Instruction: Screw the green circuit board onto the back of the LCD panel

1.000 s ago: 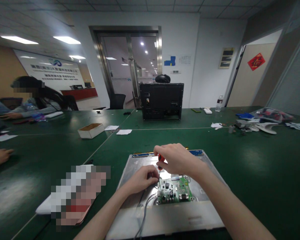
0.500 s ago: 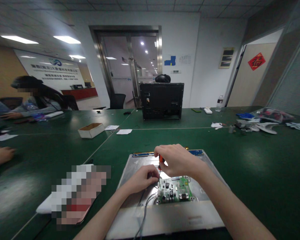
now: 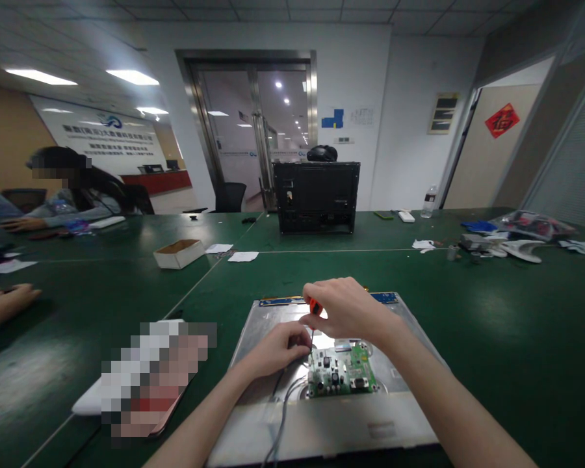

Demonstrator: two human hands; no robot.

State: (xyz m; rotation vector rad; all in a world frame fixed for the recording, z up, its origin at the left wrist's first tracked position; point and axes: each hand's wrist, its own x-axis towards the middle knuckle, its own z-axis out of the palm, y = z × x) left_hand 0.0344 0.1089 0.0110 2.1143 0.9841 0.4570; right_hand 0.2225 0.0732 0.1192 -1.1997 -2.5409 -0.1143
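A metal-backed display panel (image 3: 253, 426) lies flat on the green table, carrying a green circuit board (image 3: 338, 370) and grey cables (image 3: 283, 416). My right hand (image 3: 344, 309) is closed around the orange-and-black handle of a screwdriver (image 3: 314, 307). Its thin shaft points down to the board's upper left corner. My left hand (image 3: 283, 344) rests beside that corner, fingers curled together close to the screwdriver's tip. What those fingers pinch, if anything, is hidden. Along the panel's far edge runs a blue strip board (image 3: 385, 298).
A black monitor casing (image 3: 316, 198) stands upright beyond the panel. To the left are a white open box (image 3: 179, 254), a blurred-out flat item (image 3: 90, 396) and another person's hands (image 3: 14, 302). Parts and bags (image 3: 531, 224) lie at the far right, near a bottle (image 3: 428, 201).
My right hand has shifted and turned slightly on the screwdriver, showing more of the handle. My left hand stays in place. The other person's hands at the left moved a little inward.
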